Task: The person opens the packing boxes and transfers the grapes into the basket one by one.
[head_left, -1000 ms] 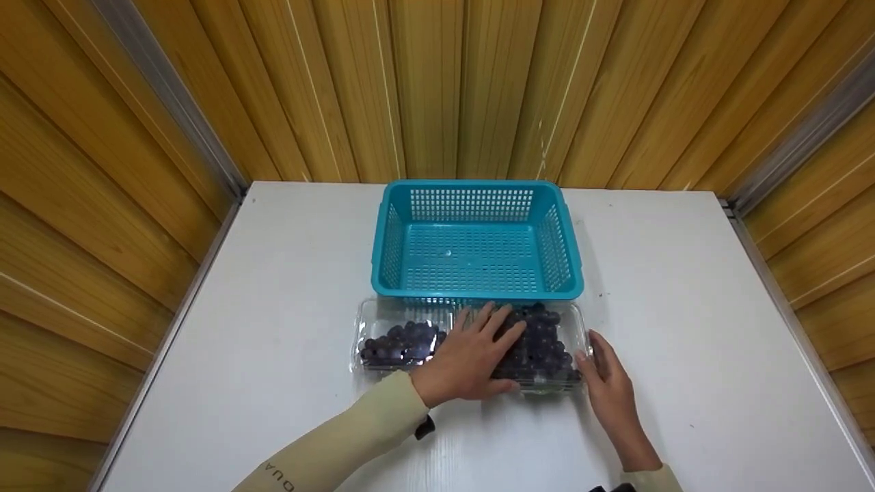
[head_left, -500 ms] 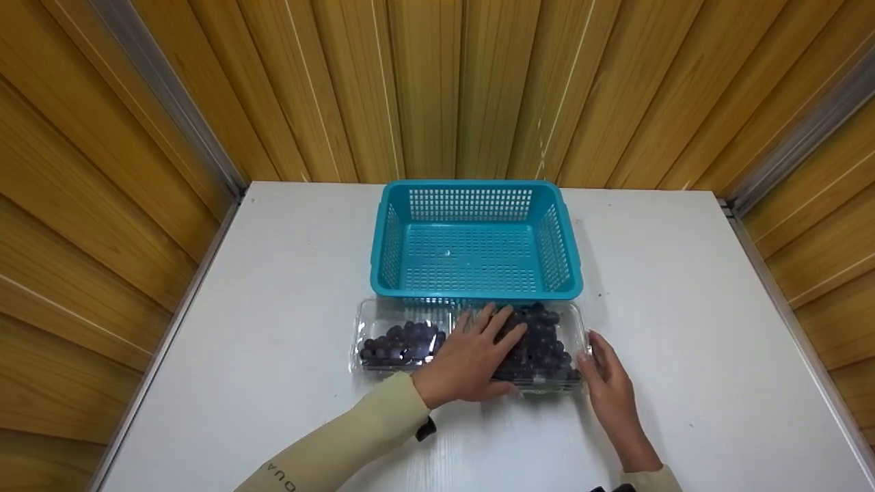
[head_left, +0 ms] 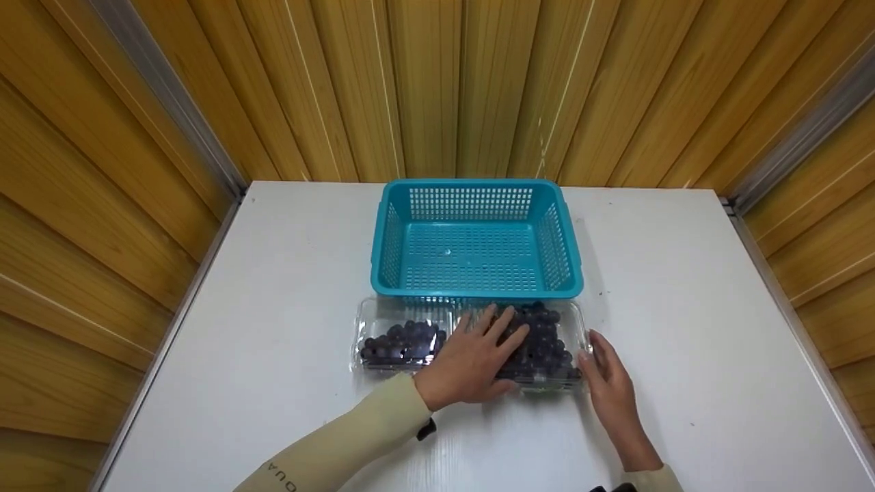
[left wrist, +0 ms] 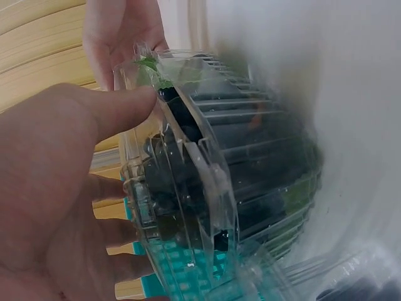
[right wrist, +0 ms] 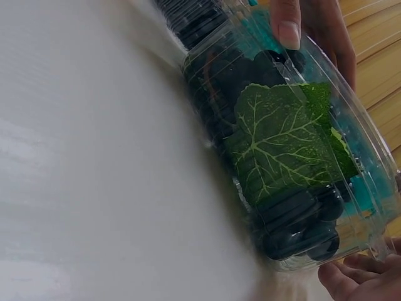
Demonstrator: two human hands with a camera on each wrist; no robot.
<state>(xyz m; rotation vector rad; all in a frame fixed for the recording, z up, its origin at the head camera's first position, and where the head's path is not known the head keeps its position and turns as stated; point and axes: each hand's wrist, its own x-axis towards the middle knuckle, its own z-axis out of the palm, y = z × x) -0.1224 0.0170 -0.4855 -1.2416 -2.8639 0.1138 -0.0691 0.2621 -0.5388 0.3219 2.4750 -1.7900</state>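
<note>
Two clear plastic clamshell boxes stand side by side in the head view. The left box [head_left: 403,311] and the right box [head_left: 574,321] both hold dark purple grapes. My left hand [head_left: 468,362] rests with spread, fairly straight fingers on the lid of the right box, its thumb at the front edge. At that box's right end, my right hand [head_left: 608,379] holds the rim between thumb and fingers. Through the front wall in the right wrist view, a green leaf [right wrist: 279,141] shows against the grapes [right wrist: 291,229]. My left palm hides part of both boxes.
Directly behind the boxes stands a teal plastic basket [head_left: 374,273] with slotted walls and nothing inside. Everything sits on a white table [head_left: 273,287]. Wood-patterned walls [head_left: 431,89] enclose the table at the back and both sides.
My left hand shifts very slightly to the right on the lid. The boxes, the basket and my right hand look the same.
</note>
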